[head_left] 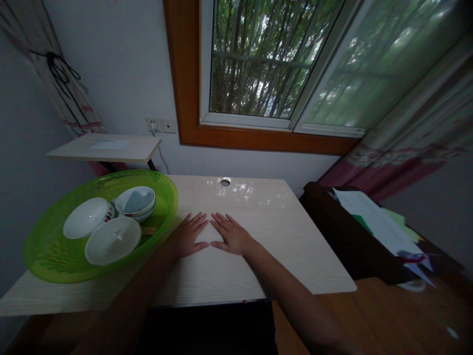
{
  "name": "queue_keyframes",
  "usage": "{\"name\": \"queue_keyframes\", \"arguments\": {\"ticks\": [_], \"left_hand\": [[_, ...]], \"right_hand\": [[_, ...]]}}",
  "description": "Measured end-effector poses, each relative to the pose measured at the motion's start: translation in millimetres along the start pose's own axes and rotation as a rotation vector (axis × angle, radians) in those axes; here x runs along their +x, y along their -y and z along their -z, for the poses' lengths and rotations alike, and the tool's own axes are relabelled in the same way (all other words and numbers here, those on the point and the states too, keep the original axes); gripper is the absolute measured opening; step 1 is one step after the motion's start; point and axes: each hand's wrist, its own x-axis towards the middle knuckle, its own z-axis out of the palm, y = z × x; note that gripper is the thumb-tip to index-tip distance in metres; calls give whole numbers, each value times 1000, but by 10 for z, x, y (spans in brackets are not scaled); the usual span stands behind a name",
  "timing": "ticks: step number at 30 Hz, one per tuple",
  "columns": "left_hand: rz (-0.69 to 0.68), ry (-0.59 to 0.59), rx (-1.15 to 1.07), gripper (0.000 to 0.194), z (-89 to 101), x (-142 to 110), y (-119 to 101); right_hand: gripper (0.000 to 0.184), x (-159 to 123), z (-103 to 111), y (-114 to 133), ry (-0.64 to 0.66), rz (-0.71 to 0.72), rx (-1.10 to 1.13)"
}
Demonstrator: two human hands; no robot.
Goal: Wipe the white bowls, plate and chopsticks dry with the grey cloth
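My left hand (190, 236) lies flat on the pale wooden table (288, 246), fingers stretched out and holding nothing. Beside it, my right hand (232, 235) rests palm down in the same way, thumbs almost meeting. To the left of my left hand is a large green plastic basin (48, 246). Inside it sits a white bowl (84, 217) tipped on its side, with another white bowl (113, 241) in front. Behind them a stack of bowls (127, 211) holds a grey-blue cloth or sponge (138, 201). A short light-brown wooden piece (149, 230) lies near the basin's right side.
A smaller raised table (140, 153) with a paper (110, 144) stands behind the basin. The tabletop has a round cable hole (225, 182) near the back. Right of the table, a dark cabinet (343, 236) carries papers (377, 222). A window (266, 64) is ahead.
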Motion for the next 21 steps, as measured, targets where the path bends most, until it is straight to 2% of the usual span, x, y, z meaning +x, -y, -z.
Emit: {"name": "queue_keyframes", "arguments": {"ticks": [3,6,10,12,15,18,21], "left_hand": [[4,1,-43,80,34,-5,-33],[7,-57,-150,68,187,-30,-189],[-4,-124,-251,52,641,-111,-470],[24,-167,-189,50,902,-163,-489],[204,-238,5,58,1189,-243,-253],[325,-165,104,67,1292,-310,167],[452,-18,85,71,1271,-325,500]], "right_hand": [[82,4,17,-3,-2,-8,23],[69,3,57,-4,-61,-23,91],[50,-5,115,1,-211,-85,230],[45,-8,127,-2,-257,-121,270],[42,-8,119,-18,-274,-150,297],[42,-5,107,-35,-269,-149,314],[42,1,111,-40,-270,-168,326]]}}
